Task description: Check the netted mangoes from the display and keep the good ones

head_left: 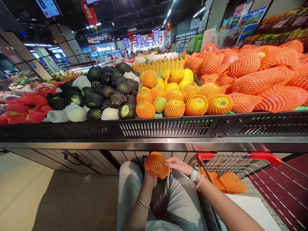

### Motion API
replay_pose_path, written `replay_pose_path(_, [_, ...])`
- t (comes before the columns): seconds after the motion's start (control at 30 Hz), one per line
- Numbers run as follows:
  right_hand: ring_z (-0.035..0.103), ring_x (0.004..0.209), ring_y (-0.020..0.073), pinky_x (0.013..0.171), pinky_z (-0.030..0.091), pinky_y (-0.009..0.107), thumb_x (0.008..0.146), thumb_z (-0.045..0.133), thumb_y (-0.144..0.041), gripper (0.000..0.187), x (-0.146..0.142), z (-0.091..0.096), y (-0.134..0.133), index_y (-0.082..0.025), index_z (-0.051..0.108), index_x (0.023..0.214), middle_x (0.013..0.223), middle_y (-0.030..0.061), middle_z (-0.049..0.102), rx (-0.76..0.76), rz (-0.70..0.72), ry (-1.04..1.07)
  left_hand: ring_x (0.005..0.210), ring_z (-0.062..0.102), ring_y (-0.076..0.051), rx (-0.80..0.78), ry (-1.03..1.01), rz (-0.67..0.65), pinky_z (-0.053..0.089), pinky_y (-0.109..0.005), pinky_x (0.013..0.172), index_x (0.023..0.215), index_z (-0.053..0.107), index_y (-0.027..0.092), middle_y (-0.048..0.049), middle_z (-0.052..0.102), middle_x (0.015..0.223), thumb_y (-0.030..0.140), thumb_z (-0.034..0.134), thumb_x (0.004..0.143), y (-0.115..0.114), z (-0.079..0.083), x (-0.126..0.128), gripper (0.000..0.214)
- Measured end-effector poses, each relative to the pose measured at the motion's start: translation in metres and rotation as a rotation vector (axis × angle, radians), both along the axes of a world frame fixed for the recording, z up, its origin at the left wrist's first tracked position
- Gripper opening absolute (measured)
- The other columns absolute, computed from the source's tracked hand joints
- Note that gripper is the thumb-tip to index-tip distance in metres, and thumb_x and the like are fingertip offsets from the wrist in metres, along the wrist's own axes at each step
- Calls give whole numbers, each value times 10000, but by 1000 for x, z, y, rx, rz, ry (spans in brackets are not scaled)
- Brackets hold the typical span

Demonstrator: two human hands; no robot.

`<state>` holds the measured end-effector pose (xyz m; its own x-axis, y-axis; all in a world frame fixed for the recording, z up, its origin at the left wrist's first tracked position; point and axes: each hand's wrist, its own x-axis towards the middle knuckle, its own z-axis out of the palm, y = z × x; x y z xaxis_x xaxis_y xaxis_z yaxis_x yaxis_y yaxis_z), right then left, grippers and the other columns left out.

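while in left hand (150,178), fruit (157,165) against right hand (178,164)

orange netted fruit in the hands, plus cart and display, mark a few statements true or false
The left hand holds the netted fruit from below. True.
The right hand rests on the shopping cart. False: it touches the netted fruit.
Orange-netted produce lies in the shopping cart. True.
Black-netted fruit lies right of the yellow fruit, as pictured. False: it lies left.
A watch is on the right wrist. True.
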<state>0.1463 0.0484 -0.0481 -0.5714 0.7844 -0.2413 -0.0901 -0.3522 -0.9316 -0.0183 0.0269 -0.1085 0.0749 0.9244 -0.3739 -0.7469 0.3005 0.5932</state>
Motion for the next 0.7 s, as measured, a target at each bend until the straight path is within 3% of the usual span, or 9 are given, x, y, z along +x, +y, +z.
replay_pose_path(0.13, [425, 555, 55, 586, 317, 205, 599, 776, -563, 490, 0, -3, -2, -100, 617, 576, 555, -15, 551, -6, -102, 65, 1091, 571, -261, 5, -86, 2, 401, -394, 996, 1029, 673, 200, -78, 671, 1041, 664, 487, 815, -2, -1, 3, 544])
replay_pose_path(0.27, [462, 643, 75, 655, 350, 214, 606, 792, -520, 422, -4, -4, -5, -132, 642, 675, 665, -8, 586, -28, -219, 169, 1089, 567, -287, -34, -86, 16, 394, -420, 995, 1003, 674, 183, -94, 673, 1014, 691, 549, 742, 4, -9, -1, 585])
replay_pose_path(0.37, [501, 682, 89, 687, 382, 219, 618, 797, -483, 382, -3, 0, -8, -140, 646, 692, 712, 7, 610, -56, -241, 222, 1061, 575, -310, -67, -80, -18, 386, -431, 992, 919, 680, 138, -134, 669, 992, 683, 589, 688, 6, -15, -3, 599])
replay_pose_path(0.47, [543, 712, 91, 718, 407, 215, 661, 793, -422, 326, -1, 2, -9, -127, 670, 725, 759, 26, 651, -82, -230, 236, 1025, 593, -297, -96, -86, -46, 384, -422, 988, 915, 674, 119, -139, 673, 967, 646, 565, 725, 4, -19, -1, 571])
replay_pose_path(0.7, [639, 719, 92, 684, 498, 191, 586, 845, -430, 409, -4, -16, -4, -156, 689, 847, 857, 40, 702, -267, -281, 334, 951, 627, -253, -135, -153, -98, 402, -380, 968, 942, 667, 87, -131, 686, 959, 503, 567, 791, -1, -4, 1, 454])
